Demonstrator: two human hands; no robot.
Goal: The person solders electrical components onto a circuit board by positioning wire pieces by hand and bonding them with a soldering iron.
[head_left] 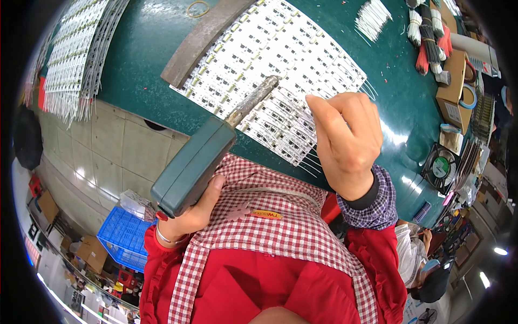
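Note:
My left hand (200,209) is wrapped round the grip of a dark green soldering gun (195,163). The gun's worn metal tip reaches up and right over a white panel of circuit boards (283,46) with small black parts. Thin white wires (291,120) lie side by side across the panel's lower right part, some sticking out past its edge. Over that right side hovers my right hand (352,137), thumb and forefinger pinched together close to the wires. Whatever is between those fingertips is too small to make out.
A grey-brown bar (197,46) lies along the panel's left edge on the green table (137,54). More wired panels (73,59) stand at the far left. Loose white wires (372,20), wire bundles (426,40), a cardboard box (452,92) and a black fan (440,167) line the right.

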